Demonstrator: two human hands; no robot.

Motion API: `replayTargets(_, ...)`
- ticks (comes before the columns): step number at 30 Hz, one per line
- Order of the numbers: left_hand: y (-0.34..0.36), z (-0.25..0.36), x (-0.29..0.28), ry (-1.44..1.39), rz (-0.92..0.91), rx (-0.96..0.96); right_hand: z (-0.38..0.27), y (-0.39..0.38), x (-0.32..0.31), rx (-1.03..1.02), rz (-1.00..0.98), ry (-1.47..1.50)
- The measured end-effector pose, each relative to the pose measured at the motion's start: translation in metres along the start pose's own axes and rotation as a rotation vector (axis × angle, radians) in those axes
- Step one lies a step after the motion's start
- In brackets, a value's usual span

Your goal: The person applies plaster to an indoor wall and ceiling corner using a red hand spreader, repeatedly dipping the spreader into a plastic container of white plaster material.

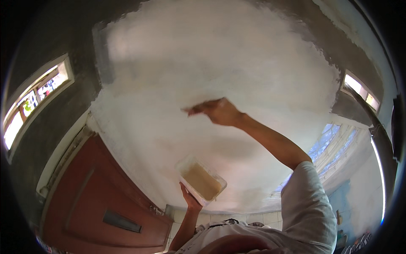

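My left hand (191,198) grips a white rectangular tub (221,184) from below and its left side. Beige paste (199,180) lies inside the tub, smeared up to the rim. Raised in front of a wall coated in white (190,55) is my right hand (218,112), fingers drawn together and pointing left. Its fingertips are blurred, and whatever they hold cannot be made out. Whether this hand touches the wall I cannot tell. The white coat ends in a ragged edge against dark grey plaster (80,34).
A red-brown door (105,199) with a handle stands at the lower left. Above it is a narrow window (36,99). Another small window (359,91), a dark pole (363,103) and a blue-and-white patterned surface (330,144) are at the right. Pale tiles (270,218) show low down.
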State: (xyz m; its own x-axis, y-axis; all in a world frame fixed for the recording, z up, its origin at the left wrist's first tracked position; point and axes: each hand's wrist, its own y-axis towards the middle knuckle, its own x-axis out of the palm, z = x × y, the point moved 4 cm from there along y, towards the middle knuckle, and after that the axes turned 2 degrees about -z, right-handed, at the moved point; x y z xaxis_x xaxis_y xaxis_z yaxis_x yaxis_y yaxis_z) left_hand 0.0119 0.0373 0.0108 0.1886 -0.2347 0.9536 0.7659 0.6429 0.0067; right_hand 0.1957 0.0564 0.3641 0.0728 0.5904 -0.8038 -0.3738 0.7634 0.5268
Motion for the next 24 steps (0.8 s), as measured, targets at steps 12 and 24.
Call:
replayTargets(12,0.021,-0.043,0.010,0.147,-0.032,-0.168,0.140,-0.044,-0.247,0.505,0.670,-0.712)
replayTargets(24,0.019,-0.037,0.018,0.106,-0.073,-0.242,0.018,-0.111,-0.038,0.062,0.118,-0.092)
